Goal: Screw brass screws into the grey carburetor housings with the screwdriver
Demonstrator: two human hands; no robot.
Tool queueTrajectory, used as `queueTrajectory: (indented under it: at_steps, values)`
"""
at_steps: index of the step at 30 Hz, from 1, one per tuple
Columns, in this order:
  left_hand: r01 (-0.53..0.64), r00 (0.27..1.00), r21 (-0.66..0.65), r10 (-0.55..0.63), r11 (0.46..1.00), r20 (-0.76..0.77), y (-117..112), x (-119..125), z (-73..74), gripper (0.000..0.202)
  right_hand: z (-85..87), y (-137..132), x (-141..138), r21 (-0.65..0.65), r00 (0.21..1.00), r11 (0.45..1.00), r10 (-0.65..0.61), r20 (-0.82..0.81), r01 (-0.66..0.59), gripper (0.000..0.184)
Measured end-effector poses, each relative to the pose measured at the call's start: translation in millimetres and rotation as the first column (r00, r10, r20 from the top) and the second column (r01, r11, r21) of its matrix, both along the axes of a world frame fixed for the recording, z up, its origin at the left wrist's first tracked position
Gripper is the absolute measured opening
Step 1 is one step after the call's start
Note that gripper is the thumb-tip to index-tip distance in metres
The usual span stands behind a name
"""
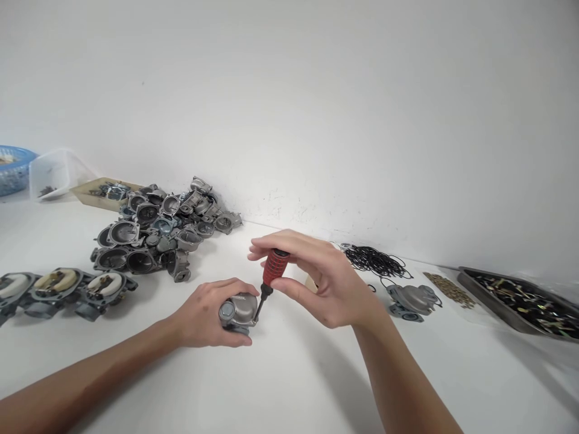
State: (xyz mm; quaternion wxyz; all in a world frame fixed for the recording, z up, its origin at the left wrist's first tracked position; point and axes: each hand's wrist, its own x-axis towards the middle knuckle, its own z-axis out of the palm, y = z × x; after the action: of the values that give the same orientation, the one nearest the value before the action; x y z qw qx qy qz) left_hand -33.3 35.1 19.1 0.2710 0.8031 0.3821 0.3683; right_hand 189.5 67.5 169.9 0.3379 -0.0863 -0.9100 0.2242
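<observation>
1. Grey metal housing (244, 307) is gripped over the table (217, 386) by the curled left hand (208, 312).
2. A red-handled screwdriver (275, 268), slanted, is gripped by the right hand's (329, 282) thumb and fingers.
3. Its tip, at the housing's edge, is poorly seen; both forearms (398, 367) are cut off.

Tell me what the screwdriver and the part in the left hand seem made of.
Screwdriver: its red handle is probably plastic or rubber, with a dark grid texture; its thin dark shaft looks like metal. Grey part in the left hand: likely cast metal, satin silver with soft highlights.
</observation>
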Motion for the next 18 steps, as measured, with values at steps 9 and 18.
queueTrajectory:
  at_steps: [9,18]
  values:
    - [-0.007,1.000,0.001,0.007,1.000,-0.008,0.4,-0.3,-0.8,0.059,-1.9,0.4,-0.5,0.095,0.995,0.990,-0.103,-0.005,0.103,0.041]
    - [-0.028,0.999,0.004,0.028,1.000,-0.026,0.5,0.0,0.4,0.058,1.5,-4.7,1.9,-0.012,0.999,0.999,-0.037,0.004,0.037,0.041]
